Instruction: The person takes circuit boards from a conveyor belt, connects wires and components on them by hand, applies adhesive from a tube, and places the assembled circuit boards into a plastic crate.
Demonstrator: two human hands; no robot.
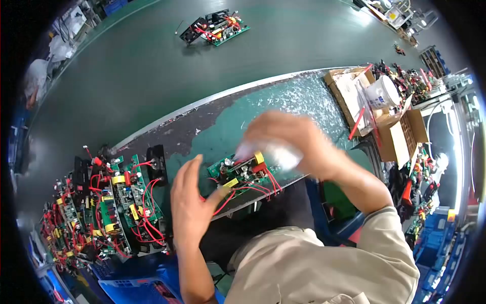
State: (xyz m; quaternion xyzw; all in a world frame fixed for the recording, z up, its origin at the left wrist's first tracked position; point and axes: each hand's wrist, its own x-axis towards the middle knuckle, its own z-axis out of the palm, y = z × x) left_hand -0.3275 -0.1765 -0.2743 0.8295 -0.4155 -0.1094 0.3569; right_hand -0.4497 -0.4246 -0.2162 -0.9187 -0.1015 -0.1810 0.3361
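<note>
A green circuit board [245, 175] with yellow and dark parts and red wires lies on the worn green bench [228, 119], near its front edge. My left hand [192, 202] is at the board's left side, fingers apart, its thumb over the yellow part at the lower left. Above the board's right side is my right hand [286, 134], blurred by motion, its fingers curled round a whitish, partly see-through object [276, 153] that is too smeared to make out.
Many wired boards [126, 197] stand packed together at the left. Another board with a black fan [217, 30] sits on the green surface beyond the bench rail. At the right are cardboard boxes [405, 134], a white tub [382, 92] and more boards. A blue crate [142, 286] is at the lower left.
</note>
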